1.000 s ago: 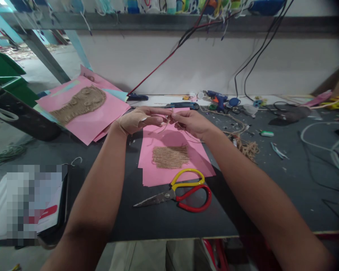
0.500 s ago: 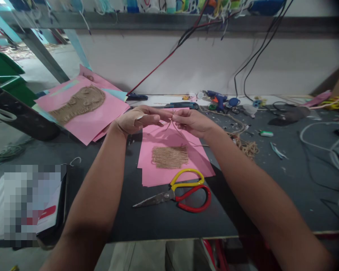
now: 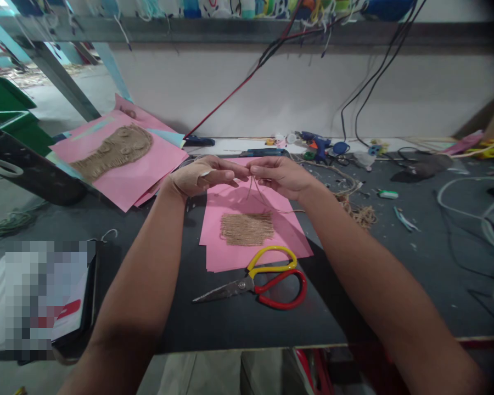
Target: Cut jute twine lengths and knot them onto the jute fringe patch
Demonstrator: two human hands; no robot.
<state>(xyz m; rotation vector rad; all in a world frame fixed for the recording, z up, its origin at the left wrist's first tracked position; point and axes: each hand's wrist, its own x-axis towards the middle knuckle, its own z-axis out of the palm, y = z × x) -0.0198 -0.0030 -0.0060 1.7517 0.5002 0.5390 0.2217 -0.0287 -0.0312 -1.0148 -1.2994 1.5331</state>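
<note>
My right hand [image 3: 280, 178] pinches a thin strand of brown twine [image 3: 257, 189] between thumb and fingers; two ends hang below the pinch. My left hand [image 3: 206, 174], with pale tape about the thumb and palm, stretches its fingers toward the right fingertips and meets them at the twine. Whether the strand passes round a left finger I cannot tell. Under the hands lie pink sheets [image 3: 251, 260], bearing a flat patch of twine rows [image 3: 247, 229]. Scissors [image 3: 241, 285] with one yellow and one red handle rest in front, blades pointing left.
At left, another pink sheet [image 3: 135, 184] carries a larger twine-covered shape [image 3: 123, 148]. A tangle of twine [image 3: 362, 215] lies right of my hand. Behind are a blue glue gun [image 3: 321, 147] and a cutter [image 3: 265, 152]. A black cylinder [image 3: 28, 170] leans at far left; cords hang at the back.
The fingertips of both hands have drawn closer together at the twine. Its crossed ends, which poked above the fingers, now hang below the pinch. The scissors and sheets have stayed put.
</note>
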